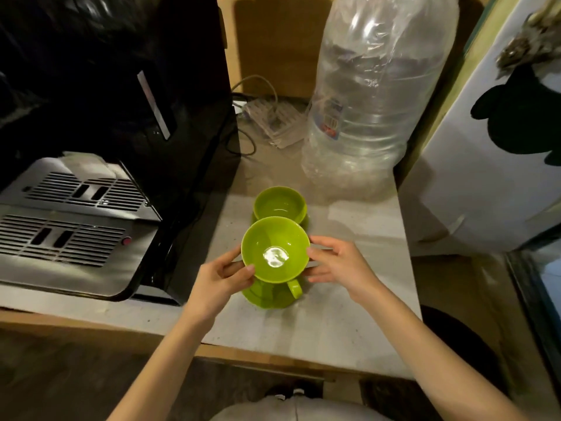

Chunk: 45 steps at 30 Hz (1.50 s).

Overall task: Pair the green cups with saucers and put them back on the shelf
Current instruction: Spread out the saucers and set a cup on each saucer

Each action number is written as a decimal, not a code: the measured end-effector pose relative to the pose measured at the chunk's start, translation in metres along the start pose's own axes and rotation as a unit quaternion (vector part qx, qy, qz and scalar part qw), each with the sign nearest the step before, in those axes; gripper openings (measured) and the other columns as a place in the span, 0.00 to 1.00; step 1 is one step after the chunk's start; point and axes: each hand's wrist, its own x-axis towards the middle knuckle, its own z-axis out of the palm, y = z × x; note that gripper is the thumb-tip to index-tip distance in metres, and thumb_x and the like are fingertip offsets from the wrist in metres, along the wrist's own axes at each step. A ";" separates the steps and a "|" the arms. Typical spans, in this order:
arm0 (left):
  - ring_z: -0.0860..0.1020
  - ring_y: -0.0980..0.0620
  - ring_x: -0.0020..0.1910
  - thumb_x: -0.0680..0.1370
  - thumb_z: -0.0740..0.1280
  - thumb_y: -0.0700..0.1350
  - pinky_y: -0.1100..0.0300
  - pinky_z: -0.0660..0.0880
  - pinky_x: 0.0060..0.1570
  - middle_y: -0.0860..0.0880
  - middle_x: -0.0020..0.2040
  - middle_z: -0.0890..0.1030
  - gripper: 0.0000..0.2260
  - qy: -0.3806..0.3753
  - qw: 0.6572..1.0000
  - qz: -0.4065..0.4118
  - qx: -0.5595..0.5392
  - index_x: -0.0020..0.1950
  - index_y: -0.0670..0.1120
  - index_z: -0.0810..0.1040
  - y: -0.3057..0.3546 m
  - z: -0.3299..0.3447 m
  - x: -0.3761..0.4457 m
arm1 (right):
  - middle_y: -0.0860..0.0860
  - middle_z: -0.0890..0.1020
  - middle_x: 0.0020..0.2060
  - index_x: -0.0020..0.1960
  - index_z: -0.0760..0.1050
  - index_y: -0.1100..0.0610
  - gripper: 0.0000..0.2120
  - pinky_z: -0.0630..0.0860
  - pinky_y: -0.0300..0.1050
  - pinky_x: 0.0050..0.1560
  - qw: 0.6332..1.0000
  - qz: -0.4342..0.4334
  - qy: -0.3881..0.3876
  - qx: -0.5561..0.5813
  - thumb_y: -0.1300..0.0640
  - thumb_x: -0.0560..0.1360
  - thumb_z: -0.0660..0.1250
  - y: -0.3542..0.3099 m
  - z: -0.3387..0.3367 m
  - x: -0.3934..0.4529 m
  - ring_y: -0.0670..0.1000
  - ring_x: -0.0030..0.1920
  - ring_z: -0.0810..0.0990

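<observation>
Cups are the concern: the near green cup (pixel 275 250) sits at the centre of the counter (pixel 349 323) on its saucer (pixel 267 296), handle pointing to 5 o'clock, and most of the saucer is hidden under the bowl. The left hand (pixel 218 279) pinches the cup's rim at 8 o'clock. The right hand (pixel 337 262) is at 3 o'clock with fingers spread and loosely curled, touching or nearly touching the wall; I cannot tell which.

At 12 o'clock, just beside it, a second cup (pixel 279 205) rests on its own saucer (pixel 303 221).

The likely failure is lifting by the cup alone, so the saucer stays behind or tips off. A forward nudge could also knock the far pair.

Farther out, the coffee machine (pixel 91 147) stands at 9 o'clock and a large water bottle (pixel 373 95) at 1 o'clock, leaving a narrow lane for carrying. The shelf is not in view.
</observation>
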 end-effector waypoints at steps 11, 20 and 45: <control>0.82 0.52 0.43 0.72 0.68 0.36 0.65 0.80 0.38 0.40 0.51 0.82 0.23 0.012 0.999 -0.040 0.031 0.67 0.41 0.70 -0.030 -0.008 0.002 | 0.60 0.80 0.46 0.68 0.68 0.61 0.21 0.79 0.36 0.29 0.998 0.035 -0.010 -0.058 0.63 0.76 0.63 0.028 0.010 0.008 0.46 0.28 0.80; 0.80 0.44 0.52 0.73 0.68 0.37 0.66 0.80 0.40 0.39 0.57 0.80 0.23 0.018 0.997 -0.049 0.047 0.67 0.43 0.69 -0.038 -0.008 0.007 | 0.59 0.81 0.46 0.68 0.69 0.59 0.20 0.78 0.35 0.30 0.996 0.044 0.000 -0.079 0.62 0.76 0.63 0.035 0.011 0.015 0.50 0.35 0.81; 0.81 0.52 0.25 0.78 0.61 0.42 0.59 0.80 0.28 0.40 0.34 0.82 0.10 0.002 0.978 -0.176 0.112 0.51 0.35 0.75 -0.036 -0.023 0.024 | 0.60 0.82 0.36 0.52 0.75 0.62 0.12 0.83 0.49 0.36 0.985 0.130 0.003 -0.113 0.56 0.78 0.58 0.045 0.000 0.025 0.55 0.33 0.84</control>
